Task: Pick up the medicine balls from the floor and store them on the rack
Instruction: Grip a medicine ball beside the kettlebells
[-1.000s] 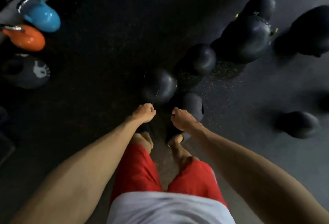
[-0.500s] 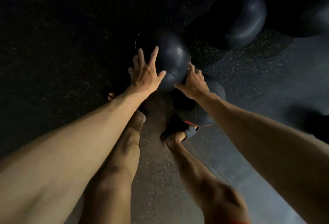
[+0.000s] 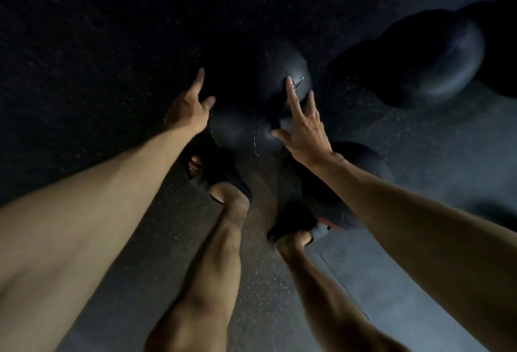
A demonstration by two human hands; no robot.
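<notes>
- Two bare arms reach down from the lower corners toward one black ball (image 3: pixel 240 127) lying on the dark speckled floor (image 3: pixel 84 43).
- Left hand (image 3: pixel 190 109) sits at the ball's left side. Its fingers (image 3: pixel 199 80) are spread wide and straight, the forefinger pointing away and the thumb lying against the ball's edge. It grips nothing.
- Right hand (image 3: pixel 306 130) lies over the ball's right side, fingers (image 3: pixel 291 91) fanned wide and nearly straight. The forefinger tip is near a pale glint high on the ball and the thumb is lower, by a stitched seam. Whether the palm presses the ball cannot be told.
- The ball sits between both hands, just ahead of the person's feet. The far half is lost in shadow.
- A second ball (image 3: pixel 442 57), large and black, rests on the floor at upper right, apart from the first.
- A third ball (image 3: pixel 369 166) lies just beside the right foot (image 3: pixel 291 225), partly hidden under the right forearm. A red edge shows near its bottom.
- Left foot (image 3: pixel 195 168) wears a dark open-toed shoe and stands just below the ball between the hands. The right foot wears a dark shoe.
- Both lower legs are bare.
</notes>
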